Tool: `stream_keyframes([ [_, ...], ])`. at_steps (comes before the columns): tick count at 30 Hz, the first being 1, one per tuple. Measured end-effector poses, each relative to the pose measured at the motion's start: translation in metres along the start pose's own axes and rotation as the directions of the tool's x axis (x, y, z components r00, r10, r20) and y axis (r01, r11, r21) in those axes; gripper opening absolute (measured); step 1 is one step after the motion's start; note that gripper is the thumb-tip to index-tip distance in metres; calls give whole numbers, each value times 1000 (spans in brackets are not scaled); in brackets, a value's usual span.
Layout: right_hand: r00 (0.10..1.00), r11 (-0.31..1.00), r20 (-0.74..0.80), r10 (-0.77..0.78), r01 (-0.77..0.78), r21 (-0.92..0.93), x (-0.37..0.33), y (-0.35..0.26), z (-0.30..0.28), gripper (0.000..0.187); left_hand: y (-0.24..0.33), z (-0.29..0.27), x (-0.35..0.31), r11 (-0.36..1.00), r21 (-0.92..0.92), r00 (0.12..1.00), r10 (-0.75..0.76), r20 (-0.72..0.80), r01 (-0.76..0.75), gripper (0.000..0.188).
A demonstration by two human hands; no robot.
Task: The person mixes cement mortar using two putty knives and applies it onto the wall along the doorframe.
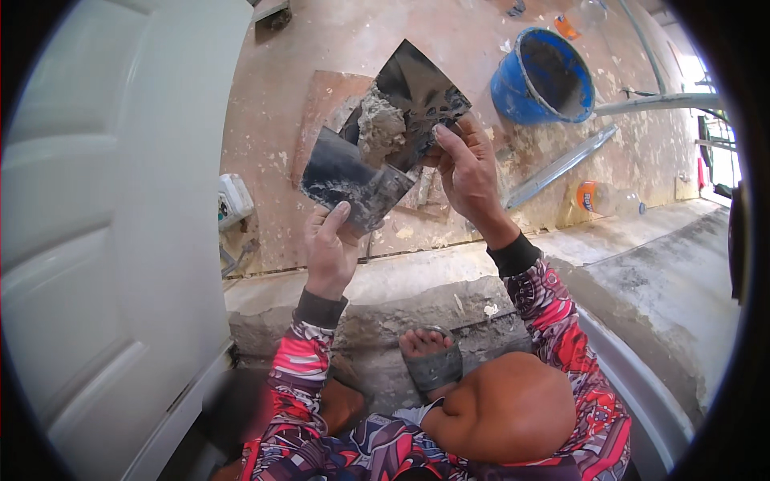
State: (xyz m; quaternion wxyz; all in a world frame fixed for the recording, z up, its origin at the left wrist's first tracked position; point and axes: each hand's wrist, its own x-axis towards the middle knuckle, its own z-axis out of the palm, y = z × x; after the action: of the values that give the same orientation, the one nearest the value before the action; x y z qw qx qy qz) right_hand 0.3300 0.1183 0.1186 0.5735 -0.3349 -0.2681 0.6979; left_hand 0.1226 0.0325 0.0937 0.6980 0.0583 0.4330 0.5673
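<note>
My left hand (330, 248) is closed on the lower edge of a black, glossy tile piece (341, 164), thumb on top. Grey smears streak its face. In my right hand (469, 172) is a second black tile piece (425, 84), gripped near its lower right edge and tilted with one corner pointing away from me. A thick lump of wet grey mortar (381, 128) sits between the two pieces, clinging to the right one and meeting the top of the left one. My fingers beneath both pieces are mostly hidden.
A blue bucket (504, 84) with grey residue stands at the far right. Nearer lie a metal straightedge (561, 167) and an orange-labelled plastic bottle (613, 199). A reddish board (325, 92) lies behind the tile pieces. A white panelled door (120, 200) borders the left; a white box (234, 200) is beside it.
</note>
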Motion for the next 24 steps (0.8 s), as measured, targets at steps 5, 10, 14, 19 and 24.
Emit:
stream_keyframes([
  [5, 991, 981, -59, -116, 105, -166, -2, 3, 2, 26, 2, 11, -3, 989, -111, 995, -95, 33, 98, 10],
  [10, 966, 833, 109, -235, 258, -490, -11, 16, -11, 31, 4, 19, -7, 995, -80, 998, -57, -9, 56, 10],
  [14, 887, 539, 413, -208, 456, -709, -16, 3, 5, 43, 13, 28, -5, 995, -72, 998, -63, -8, 62, 24],
  [19, 815, 365, 558, -157, 573, -734, -13, 0, -2, 52, 24, 26, 1, 999, -27, 997, -38, 60, 39, 23],
  [24, 840, 189, 536, 89, 514, -837, -16, -9, -3, 67, 42, 28, 2, 999, -38, 996, -3, 92, 6, 17],
])
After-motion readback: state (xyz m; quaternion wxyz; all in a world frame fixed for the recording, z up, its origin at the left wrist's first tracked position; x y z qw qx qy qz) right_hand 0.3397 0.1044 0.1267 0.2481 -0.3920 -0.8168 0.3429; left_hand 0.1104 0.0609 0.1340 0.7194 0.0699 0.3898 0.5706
